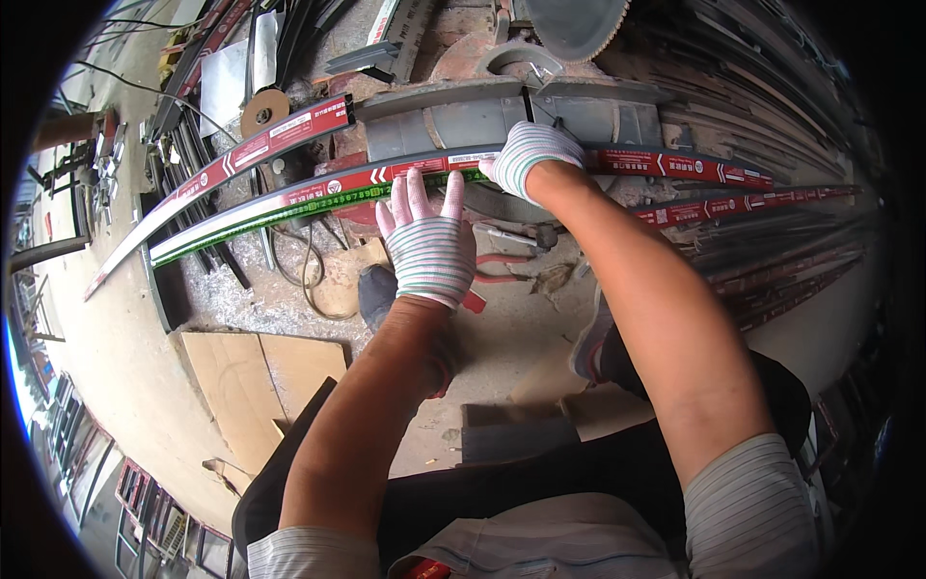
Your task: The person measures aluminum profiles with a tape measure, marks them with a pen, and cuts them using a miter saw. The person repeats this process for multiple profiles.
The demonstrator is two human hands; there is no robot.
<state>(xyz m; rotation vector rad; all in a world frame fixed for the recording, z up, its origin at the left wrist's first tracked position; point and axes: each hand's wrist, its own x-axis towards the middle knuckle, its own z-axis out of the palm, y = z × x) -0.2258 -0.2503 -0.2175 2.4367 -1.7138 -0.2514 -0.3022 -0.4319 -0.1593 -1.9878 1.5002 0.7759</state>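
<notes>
A long metal profile [704, 165] with red and white protective film lies crosswise in front of the saw, against its grey metal fence [463, 126]. Along its near edge runs a green tape measure [280, 209], stretched out from the left. My left hand [427, 246], in a striped white knit glove, lies with spread fingers on the tape and the profile. Just to the right, my gloved right hand [540, 159] bends over the profile, its thumb at the tape's visible right end. Its other fingers are mostly hidden behind the hand.
The toothed saw blade [579, 24] hangs beyond my right hand. Another red-filmed profile [280, 138] lies farther left, near a brown disc [265, 113]. Red-handled pliers [503, 259] and a hammer [547, 236] lie below the profile. Cardboard [260, 372] lies left; stacked bars [743, 106] fill the right.
</notes>
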